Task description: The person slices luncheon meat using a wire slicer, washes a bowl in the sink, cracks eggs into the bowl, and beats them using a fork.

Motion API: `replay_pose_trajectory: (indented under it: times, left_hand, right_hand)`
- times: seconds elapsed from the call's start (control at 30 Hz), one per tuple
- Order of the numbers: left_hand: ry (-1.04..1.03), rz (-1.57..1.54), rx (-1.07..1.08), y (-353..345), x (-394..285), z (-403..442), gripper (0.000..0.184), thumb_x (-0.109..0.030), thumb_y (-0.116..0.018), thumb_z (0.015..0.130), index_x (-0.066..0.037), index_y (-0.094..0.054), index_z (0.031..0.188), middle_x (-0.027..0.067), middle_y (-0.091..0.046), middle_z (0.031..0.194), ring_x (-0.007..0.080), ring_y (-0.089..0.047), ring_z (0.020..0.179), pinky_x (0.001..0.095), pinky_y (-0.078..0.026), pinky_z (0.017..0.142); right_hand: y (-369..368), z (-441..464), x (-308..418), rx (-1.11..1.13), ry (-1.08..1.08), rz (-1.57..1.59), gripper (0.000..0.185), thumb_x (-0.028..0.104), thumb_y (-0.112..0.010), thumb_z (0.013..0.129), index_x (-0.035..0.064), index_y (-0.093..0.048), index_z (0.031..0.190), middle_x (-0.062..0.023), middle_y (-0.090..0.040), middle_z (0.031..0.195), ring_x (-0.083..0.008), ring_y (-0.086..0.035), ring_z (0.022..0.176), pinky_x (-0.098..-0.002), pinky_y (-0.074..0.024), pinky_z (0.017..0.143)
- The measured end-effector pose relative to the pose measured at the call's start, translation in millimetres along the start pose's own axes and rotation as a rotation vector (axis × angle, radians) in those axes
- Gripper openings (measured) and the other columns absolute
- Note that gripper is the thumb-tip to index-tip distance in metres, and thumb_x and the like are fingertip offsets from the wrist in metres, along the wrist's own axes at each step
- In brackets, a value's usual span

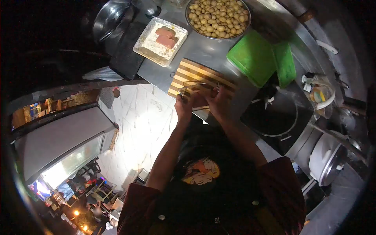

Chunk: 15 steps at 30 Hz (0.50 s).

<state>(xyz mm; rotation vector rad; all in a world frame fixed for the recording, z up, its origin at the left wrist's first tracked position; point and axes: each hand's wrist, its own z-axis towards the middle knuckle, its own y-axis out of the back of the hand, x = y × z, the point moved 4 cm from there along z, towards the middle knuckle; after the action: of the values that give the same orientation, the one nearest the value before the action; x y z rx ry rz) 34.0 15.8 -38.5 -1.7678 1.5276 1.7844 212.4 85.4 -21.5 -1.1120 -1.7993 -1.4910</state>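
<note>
A striped wooden cutting board [196, 73] lies at the counter's near edge. Over it I hold a thin metal wire frame [197, 83], bent like a shallow U; its exact kind is unclear. My left hand [184, 105] is closed around its left end. At its right end, the fingers of my right hand [216, 101] are wrapped round it. Between the hands a pinkish block [199, 101], perhaps meat, shows on the board, partly hidden by my fingers. Beyond the board, a white tray [147, 53] of flour bears pink slabs [166, 37].
A round pan of small potatoes [218, 19] stands at the back. Right of the board lie a green tray [250, 58] and another green piece [284, 64]. A dark sink [270, 117] is at right, metal bowls [111, 19] at far left. Below left is a white floor [137, 113].
</note>
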Motion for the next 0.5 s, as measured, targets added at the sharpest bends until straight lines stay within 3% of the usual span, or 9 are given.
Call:
replay_pose_trajectory:
  times: [0.1,0.2,0.3,0.4,0.5]
  left_hand:
    - [0.043,0.038,-0.007,2,-12,-1,0.044,-0.033,-0.085,0.082,0.0,-0.059,0.092,0.0113,-0.067,0.075,0.0218,-0.065,0.067,0.0386,-0.053,0.063]
    - [0.182,0.032,0.032,4,-17,-2,0.04,-0.032,-0.083,0.085,0.0,-0.059,0.091,0.0075,-0.064,0.072,0.0179,-0.063,0.065,0.0361,-0.052,0.06]
    - [0.273,-0.098,0.072,4,-21,-6,0.039,-0.032,-0.079,0.089,0.0,-0.058,0.093,0.0056,-0.062,0.072,0.0156,-0.061,0.063,0.0337,-0.051,0.056]
    - [0.267,-0.271,0.108,4,-13,-8,0.039,-0.032,-0.077,0.091,0.0,-0.056,0.097,0.0067,-0.062,0.075,0.0155,-0.06,0.06,0.0323,-0.051,0.054]
    - [0.252,-0.262,0.169,9,-20,-10,0.041,-0.032,-0.077,0.091,0.0,-0.053,0.1,0.0085,-0.063,0.079,0.0162,-0.061,0.061,0.0324,-0.051,0.054]
  right_hand:
    - [5,4,2,0.122,-0.036,0.055,0.071,0.04,-0.088,0.074,0.0009,-0.058,0.125,-0.0198,-0.067,0.111,-0.0366,-0.066,0.104,-0.0441,-0.0524,0.089]
    - [6,5,3,0.034,0.056,0.074,0.063,0.039,-0.083,0.08,0.0006,-0.058,0.123,-0.0195,-0.067,0.11,-0.036,-0.066,0.103,-0.0443,-0.0521,0.087]
    - [-1,15,-11,0.105,0.014,0.2,0.042,0.031,-0.08,0.085,0.0025,-0.061,0.11,-0.0147,-0.065,0.104,-0.0278,-0.065,0.097,-0.0406,-0.0514,0.084]
    - [4,20,-11,0.124,0.156,0.21,0.041,0.026,-0.077,0.088,0.005,-0.062,0.12,-0.0146,-0.067,0.111,-0.0287,-0.066,0.101,-0.0413,-0.0515,0.089]
    - [8,17,-16,0.135,0.187,0.102,0.057,0.025,-0.079,0.086,0.0031,-0.055,0.132,-0.0174,-0.066,0.118,-0.0305,-0.065,0.108,-0.0426,-0.0511,0.096]
